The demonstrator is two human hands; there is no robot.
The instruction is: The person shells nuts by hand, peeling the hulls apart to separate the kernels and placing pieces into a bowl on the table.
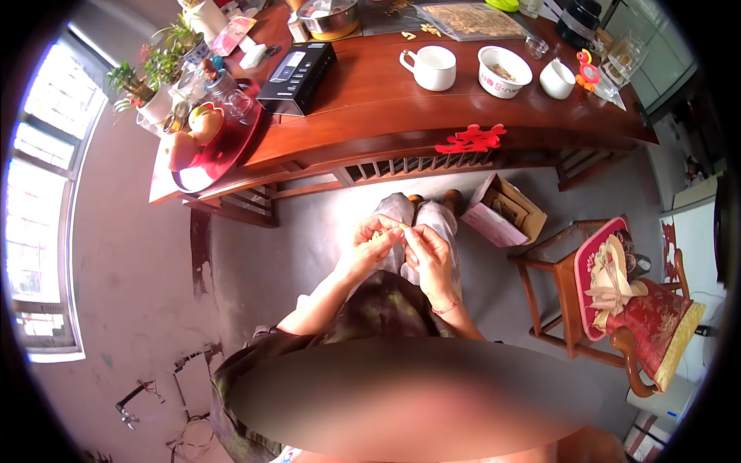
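My left hand [373, 239] and my right hand [429, 253] meet above my lap, both closed in a pinch. Their fingertips come together around something small and yellowish, too small and too covered by the fingers to name. A red string bracelet [445, 309] circles my right wrist. Below the hands are my light grey trousers [395, 207]. Beyond them stands the dark red wooden table [355, 108], with a white mug [432, 68] and a white bowl [504, 72] of small brown bits on top.
A black box [297, 77], a red tray [241, 131] with fruit, and potted plants [154, 96] occupy the table's left. At the back lies a clear bag [478, 21] of brown pieces. An open cardboard box [505, 210] sits on the floor, near a wooden chair [571, 309] at right.
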